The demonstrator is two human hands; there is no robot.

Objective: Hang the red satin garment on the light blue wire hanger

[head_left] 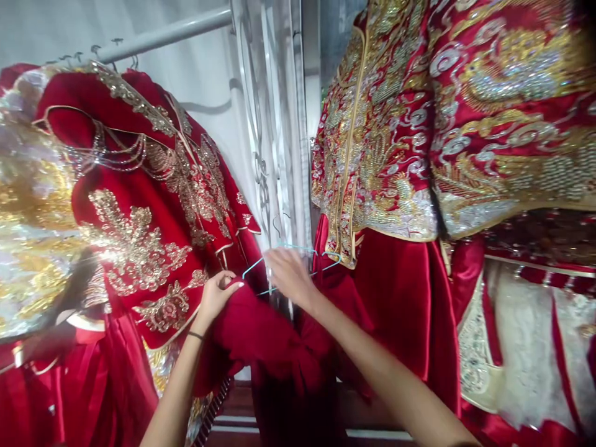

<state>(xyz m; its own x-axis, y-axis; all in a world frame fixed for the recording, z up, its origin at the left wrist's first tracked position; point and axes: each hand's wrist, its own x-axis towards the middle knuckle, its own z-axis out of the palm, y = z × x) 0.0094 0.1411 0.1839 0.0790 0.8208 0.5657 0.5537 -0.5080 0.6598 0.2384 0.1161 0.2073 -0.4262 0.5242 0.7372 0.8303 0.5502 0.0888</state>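
Note:
My left hand (218, 297) is closed, pinching the top edge of a plain red garment (261, 341) that hangs low between two racks of dresses. My right hand (289, 273) is closed around a thin light-blue wire hanger (298, 249) just above that garment; the hanger's hook rises near the white metal grille. A dark band circles my left wrist. Most of the hanger's middle is hidden behind my right hand.
Red velvet dresses with gold embroidery (139, 205) hang on the left from a white rail (162, 34). A red jacket with gold and silver embroidery (419, 124) hangs on the right over a red skirt. A white ornate grille (270, 124) stands behind, against a white wall.

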